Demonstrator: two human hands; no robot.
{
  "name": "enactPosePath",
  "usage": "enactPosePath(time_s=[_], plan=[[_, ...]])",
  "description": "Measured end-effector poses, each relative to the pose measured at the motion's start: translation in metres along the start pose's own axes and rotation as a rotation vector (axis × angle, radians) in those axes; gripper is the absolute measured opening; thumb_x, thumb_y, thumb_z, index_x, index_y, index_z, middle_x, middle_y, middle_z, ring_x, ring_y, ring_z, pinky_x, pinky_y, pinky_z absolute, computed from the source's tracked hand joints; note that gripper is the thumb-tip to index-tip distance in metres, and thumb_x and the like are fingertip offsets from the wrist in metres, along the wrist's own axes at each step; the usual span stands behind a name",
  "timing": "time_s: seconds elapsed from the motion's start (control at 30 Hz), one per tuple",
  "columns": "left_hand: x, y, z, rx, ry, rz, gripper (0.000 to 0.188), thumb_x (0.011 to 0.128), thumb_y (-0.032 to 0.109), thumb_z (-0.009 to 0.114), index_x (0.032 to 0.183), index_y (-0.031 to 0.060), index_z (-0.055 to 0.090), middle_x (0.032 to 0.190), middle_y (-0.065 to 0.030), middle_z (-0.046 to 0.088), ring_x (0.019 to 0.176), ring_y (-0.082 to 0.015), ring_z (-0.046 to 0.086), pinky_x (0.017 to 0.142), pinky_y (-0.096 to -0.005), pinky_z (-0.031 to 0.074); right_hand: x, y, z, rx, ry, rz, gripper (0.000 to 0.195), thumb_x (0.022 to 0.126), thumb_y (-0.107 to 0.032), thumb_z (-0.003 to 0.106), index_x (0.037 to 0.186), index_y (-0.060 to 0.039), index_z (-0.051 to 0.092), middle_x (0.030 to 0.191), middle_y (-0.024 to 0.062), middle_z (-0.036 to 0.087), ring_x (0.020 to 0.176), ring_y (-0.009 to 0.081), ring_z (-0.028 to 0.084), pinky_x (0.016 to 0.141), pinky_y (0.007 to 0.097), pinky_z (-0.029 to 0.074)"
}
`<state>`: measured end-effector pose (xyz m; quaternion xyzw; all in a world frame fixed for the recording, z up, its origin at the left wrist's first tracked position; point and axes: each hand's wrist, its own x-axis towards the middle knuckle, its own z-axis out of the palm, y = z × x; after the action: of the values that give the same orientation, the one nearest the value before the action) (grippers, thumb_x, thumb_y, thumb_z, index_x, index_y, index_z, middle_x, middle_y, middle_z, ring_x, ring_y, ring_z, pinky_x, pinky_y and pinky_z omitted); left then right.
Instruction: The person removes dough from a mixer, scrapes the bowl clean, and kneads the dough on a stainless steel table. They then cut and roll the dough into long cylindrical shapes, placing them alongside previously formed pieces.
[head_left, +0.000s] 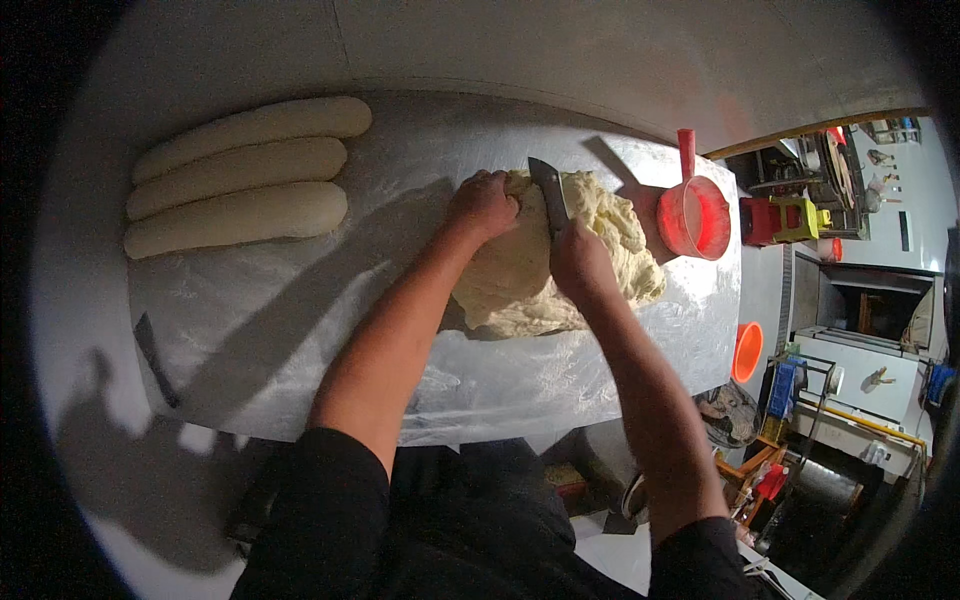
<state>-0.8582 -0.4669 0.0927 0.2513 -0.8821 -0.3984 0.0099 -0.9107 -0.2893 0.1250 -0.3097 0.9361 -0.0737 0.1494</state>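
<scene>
A large, soft mass of pale dough (502, 274) lies on the metal-topped table (510, 382) in front of me, its right side lumpy and torn. My left hand (484, 204) grips the dough at its far left edge, fingers curled into it. In my right hand (583, 259) is a knife (552, 193) with a broad dark blade. The blade lies across the upper part of the dough, pointing away from me, between a smooth left portion and the rougher right portion. How deep its edge sits cannot be told.
Three smooth dough logs (240, 217) lie side by side at the far left. A red long-handled dipper (690, 219) stands right of the dough. A dark narrow strip (155, 360) lies near the left edge. Beyond the table's right end are an orange bucket (747, 352) and a fan (727, 414).
</scene>
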Motion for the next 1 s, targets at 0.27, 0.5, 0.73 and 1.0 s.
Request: enactPosePath(time_s=[0.27, 0.5, 0.73, 1.0], plan=[[-0.092, -0.024, -0.002, -0.139, 0.239, 0.204, 0.031, 0.081, 0.016, 0.059, 0.109, 0.0019, 0.059, 0.109, -0.0166, 0.058, 0.104, -0.0343, 0.054, 0.090, -0.0426, 0.044, 0.064, 0.004, 0.032, -0.256, -0.231, -0.368, 0.030, 0.082, -0.017, 0.049, 0.108, -0.0037, 0.056, 0.090, 0.0241, 0.065, 0.084, 0.0396, 0.064, 0.071, 0.0477, 0.051], [-0.052, -0.039, -0.023, -0.151, 0.603, 0.047, 0.038, 0.086, 0.028, 0.059, 0.108, -0.0031, 0.058, 0.104, -0.0223, 0.057, 0.098, -0.0373, 0.056, 0.085, -0.0425, 0.045, -0.011, -0.030, -0.087, -0.157, -0.592, -0.100, 0.028, 0.084, -0.013, 0.045, 0.106, 0.0044, 0.049, 0.078, 0.0280, 0.062, 0.072, 0.0433, 0.064, 0.061, 0.0503, 0.052], [0.050, -0.017, -0.017, -0.198, -0.657, -0.285, 0.071, 0.069, 0.048, 0.069, 0.114, -0.0053, 0.058, 0.106, -0.0217, 0.063, 0.096, -0.0292, 0.062, 0.082, -0.0380, 0.048, -0.055, -0.008, -0.001, -0.095, -0.084, -0.098, 0.021, 0.083, -0.014, 0.046, 0.094, 0.0030, 0.052, 0.075, 0.0217, 0.064, 0.070, 0.0400, 0.065, 0.061, 0.0468, 0.052], [-0.074, 0.018, -0.042, -0.225, -0.266, 0.134, 0.059, 0.064, 0.026, 0.074, 0.114, 0.0008, 0.057, 0.112, -0.0150, 0.058, 0.101, -0.0304, 0.057, 0.088, -0.0378, 0.045, -0.034, -0.021, 0.005, 0.020, -0.148, 0.028, 0.020, 0.086, -0.014, 0.045, 0.097, 0.0015, 0.050, 0.083, 0.0253, 0.065, 0.080, 0.0382, 0.066, 0.069, 0.0462, 0.053]])
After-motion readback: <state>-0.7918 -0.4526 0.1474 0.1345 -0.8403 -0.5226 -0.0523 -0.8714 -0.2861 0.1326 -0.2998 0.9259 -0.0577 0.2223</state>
